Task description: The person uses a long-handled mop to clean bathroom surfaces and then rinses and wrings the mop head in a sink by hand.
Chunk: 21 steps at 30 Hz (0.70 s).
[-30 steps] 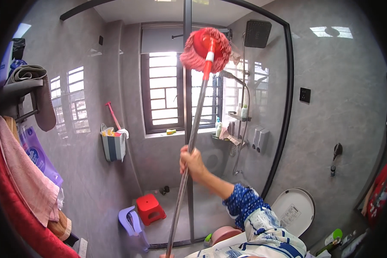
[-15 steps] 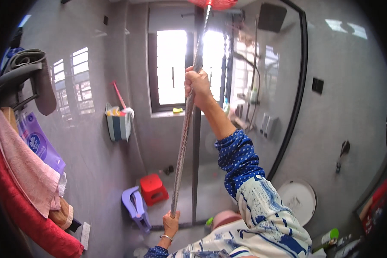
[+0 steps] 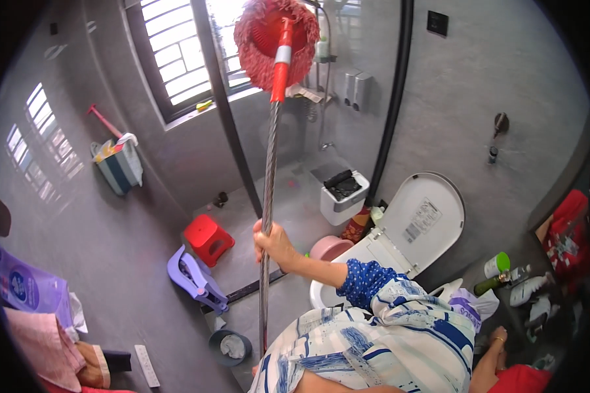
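Firmly, a person's right hand (image 3: 276, 244) curls closed around the twisted metal pole (image 3: 269, 164) of a mop in a grey-walled bathroom. At six o'clock from it, a sliver of skin by the pole's lower end appears to be the left hand (image 3: 254, 371); whether it is open or gripping cannot be told. The pole rises to a fringed red mop head (image 3: 259, 46) at twelve o'clock, beside a dark frame post (image 3: 226, 111); contact with the glass is unclear. The step in hand looks to be handling the mop head-up; guiding it from here calls for a secure grip and care around the post. Farther out, a window (image 3: 170, 52) glows at eleven, a red stool (image 3: 203, 229) stands at nine, a purple stool (image 3: 180, 272) at eight, and a pink basin (image 3: 328, 247) and lid-up toilet (image 3: 406, 229) at three.
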Motion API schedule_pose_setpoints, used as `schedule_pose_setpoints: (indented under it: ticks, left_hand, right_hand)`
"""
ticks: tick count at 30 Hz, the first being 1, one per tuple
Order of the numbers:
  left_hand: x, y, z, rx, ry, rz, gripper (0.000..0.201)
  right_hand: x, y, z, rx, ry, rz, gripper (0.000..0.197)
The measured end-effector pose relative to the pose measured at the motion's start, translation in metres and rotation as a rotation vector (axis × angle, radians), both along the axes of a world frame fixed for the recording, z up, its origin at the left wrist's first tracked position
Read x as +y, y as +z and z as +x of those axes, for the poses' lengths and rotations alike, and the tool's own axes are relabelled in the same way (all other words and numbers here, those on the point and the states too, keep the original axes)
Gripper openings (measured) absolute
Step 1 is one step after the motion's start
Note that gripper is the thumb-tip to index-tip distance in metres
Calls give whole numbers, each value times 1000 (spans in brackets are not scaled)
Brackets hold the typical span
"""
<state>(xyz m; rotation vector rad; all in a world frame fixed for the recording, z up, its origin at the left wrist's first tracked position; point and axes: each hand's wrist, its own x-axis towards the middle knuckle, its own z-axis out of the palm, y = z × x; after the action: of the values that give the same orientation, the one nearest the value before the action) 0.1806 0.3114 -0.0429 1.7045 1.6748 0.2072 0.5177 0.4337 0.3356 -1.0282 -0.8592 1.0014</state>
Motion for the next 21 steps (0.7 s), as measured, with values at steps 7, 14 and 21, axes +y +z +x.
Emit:
schedule_pose_setpoints:
  ticks: [7,14,21]
  left_hand:
    - [75,126,117,-56,-211,264,40]
    - [50,151,104,144,-282,407,36]
    - [3,85,-4,233,-161,138,34]
  right_hand:
    - [19,76,162,136,-361,186,14]
    - [3,-5,237,229,-484,115,22]
    - [-35,-85,66,225,-240,-182,14]
